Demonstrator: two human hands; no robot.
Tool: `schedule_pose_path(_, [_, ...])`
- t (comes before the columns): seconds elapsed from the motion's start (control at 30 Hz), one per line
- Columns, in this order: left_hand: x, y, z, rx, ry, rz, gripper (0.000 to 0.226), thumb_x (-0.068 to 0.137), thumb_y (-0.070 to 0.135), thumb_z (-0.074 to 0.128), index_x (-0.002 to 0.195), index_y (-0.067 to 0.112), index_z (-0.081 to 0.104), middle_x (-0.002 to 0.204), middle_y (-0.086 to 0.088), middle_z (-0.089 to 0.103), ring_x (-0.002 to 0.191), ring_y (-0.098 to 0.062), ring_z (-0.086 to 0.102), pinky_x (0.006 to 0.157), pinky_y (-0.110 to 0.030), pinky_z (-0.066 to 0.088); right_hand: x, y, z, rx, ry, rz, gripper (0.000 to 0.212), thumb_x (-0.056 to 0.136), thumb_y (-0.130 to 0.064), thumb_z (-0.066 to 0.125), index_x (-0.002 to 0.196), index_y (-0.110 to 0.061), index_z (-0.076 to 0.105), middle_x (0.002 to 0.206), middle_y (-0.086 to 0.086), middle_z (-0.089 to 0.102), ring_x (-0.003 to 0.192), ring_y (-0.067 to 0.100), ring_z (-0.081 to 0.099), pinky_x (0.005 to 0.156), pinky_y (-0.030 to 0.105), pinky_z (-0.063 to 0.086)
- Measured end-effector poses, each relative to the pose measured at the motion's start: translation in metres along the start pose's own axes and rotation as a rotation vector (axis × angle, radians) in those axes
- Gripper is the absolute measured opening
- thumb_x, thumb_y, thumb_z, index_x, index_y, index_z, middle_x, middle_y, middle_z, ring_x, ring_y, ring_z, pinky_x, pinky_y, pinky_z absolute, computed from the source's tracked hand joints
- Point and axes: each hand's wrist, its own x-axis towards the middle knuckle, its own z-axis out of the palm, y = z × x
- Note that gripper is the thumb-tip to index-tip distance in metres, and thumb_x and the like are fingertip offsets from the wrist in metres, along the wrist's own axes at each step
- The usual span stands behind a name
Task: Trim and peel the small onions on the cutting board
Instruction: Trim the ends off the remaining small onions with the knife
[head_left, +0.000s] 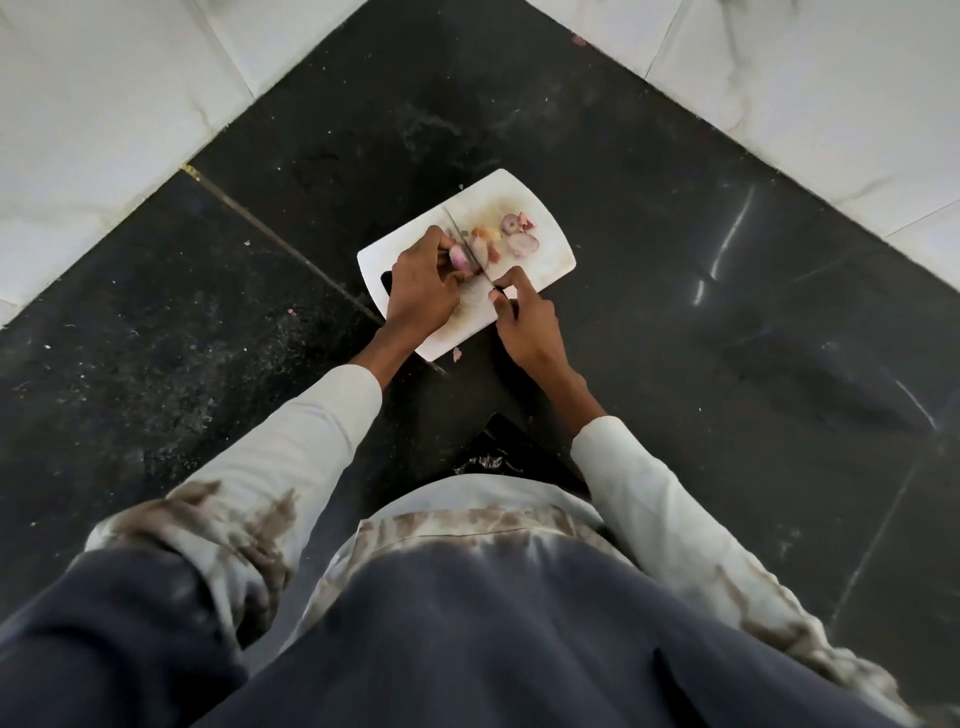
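Onion (461, 258) pinned by left hand (422, 287) on board (550, 249); right hand (524, 325) grips knife (465, 241). Risk: blade beside fingertips, slip cuts finger.

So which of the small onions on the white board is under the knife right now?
The pinkish small onion pinned by the left hand, with the knife blade across it. The other purple onion pieces lie untouched toward the board's far end.

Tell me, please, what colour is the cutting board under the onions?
White, with yellowish staining; the cutting board shows best in the head view.
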Motion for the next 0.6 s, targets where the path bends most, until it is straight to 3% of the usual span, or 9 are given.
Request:
schedule_pose_path(0.07, [0.000,-0.001,-0.001,0.019,-0.019,0.008,0.028,0.086,0.000,0.067,0.110,0.012,0.060,0.104,0.004,0.075,0.101,-0.011,0.074,0.092,-0.033,0.063,0.006,-0.002,-0.016,0.114,0.000,-0.002,0.011,0.110,-0.033,0.050,0.118,-0.026,0.053,0.075,0.013,0.068,0.066,0.030,0.064,0.063,0.038,0.052])
schedule_pose_path(0.13, [0.000,-0.003,-0.002,0.040,-0.029,0.004,0.032,0.085,-0.003,0.067,0.111,0.013,0.060,0.105,0.007,0.074,0.101,-0.009,0.073,0.093,-0.033,0.063,0.012,-0.004,-0.030,0.148,0.056,0.000,0.014,0.111,-0.033,0.049,0.121,-0.025,0.053,0.072,0.003,0.069,0.064,0.018,0.064,0.065,0.034,0.053])
schedule_pose_path(0.23, [0.001,-0.002,-0.004,0.047,-0.044,-0.008,0.033,0.085,-0.003,0.067,0.112,0.013,0.059,0.105,0.008,0.072,0.100,-0.008,0.073,0.093,-0.031,0.063,0.025,0.001,-0.043,0.085,0.187,-0.001,0.018,0.111,-0.033,0.048,0.127,-0.025,0.050,0.085,-0.006,0.076,0.069,0.010,0.066,0.063,0.025,0.048])
schedule_pose_path(0.37, [0.004,-0.001,-0.004,0.068,-0.065,-0.025,0.034,0.085,0.000,0.070,0.113,0.017,0.059,0.105,0.007,0.073,0.100,-0.012,0.074,0.093,-0.035,0.063,0.039,0.016,-0.050,-0.050,0.286,0.041,0.026,0.107,-0.040,0.051,0.130,-0.029,0.046,0.115,-0.002,0.074,0.098,0.022,0.069,0.081,0.037,0.052])
schedule_pose_path(0.5, [0.006,-0.004,-0.004,0.111,-0.088,-0.043,0.036,0.084,0.007,0.070,0.112,0.024,0.055,0.108,0.005,0.073,0.102,-0.019,0.074,0.093,-0.046,0.062,0.045,0.032,-0.048,-0.161,0.310,0.033,0.031,0.104,-0.033,0.060,0.130,-0.027,0.045,0.120,0.002,0.072,0.102,0.024,0.067,0.081,0.035,0.047])
schedule_pose_path(0.6, [0.008,-0.003,-0.006,0.124,-0.104,-0.041,0.036,0.084,0.011,0.071,0.113,0.025,0.054,0.111,0.004,0.073,0.105,-0.020,0.075,0.094,-0.047,0.062,0.051,0.038,-0.050,-0.171,0.354,0.042,0.036,0.099,-0.021,0.066,0.128,-0.026,0.046,0.121,0.001,0.065,0.109,0.022,0.053,0.086,0.037,0.047])
